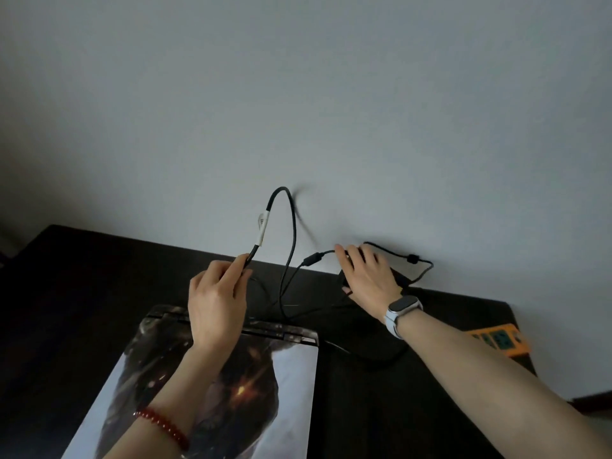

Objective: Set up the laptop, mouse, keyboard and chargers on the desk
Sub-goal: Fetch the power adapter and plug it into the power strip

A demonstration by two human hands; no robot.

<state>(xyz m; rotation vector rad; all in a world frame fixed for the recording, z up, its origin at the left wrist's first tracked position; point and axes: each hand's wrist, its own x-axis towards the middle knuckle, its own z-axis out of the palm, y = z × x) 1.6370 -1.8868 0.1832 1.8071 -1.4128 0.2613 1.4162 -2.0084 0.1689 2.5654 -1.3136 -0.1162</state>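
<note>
Left hand [217,299] fingers pinching thin black cable [293,226], right hand [367,274] splayed on seemingly boxy charger brick [344,276].

Looped cable [291,233] between laptop [231,376] and wall [298,94].

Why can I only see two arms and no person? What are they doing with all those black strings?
The camera sits on the person's head and looks down, so you see only their own arms. There is just this one picture.

The left hand, with a red bead bracelet, pinches a thick black cable that loops up in front of the grey wall. The right hand, with a pale wristwatch, rests on a black charger brick at the back of the dark desk.

A closed laptop with a picture on its lid lies in front. An orange power strip sits at the right.
</note>
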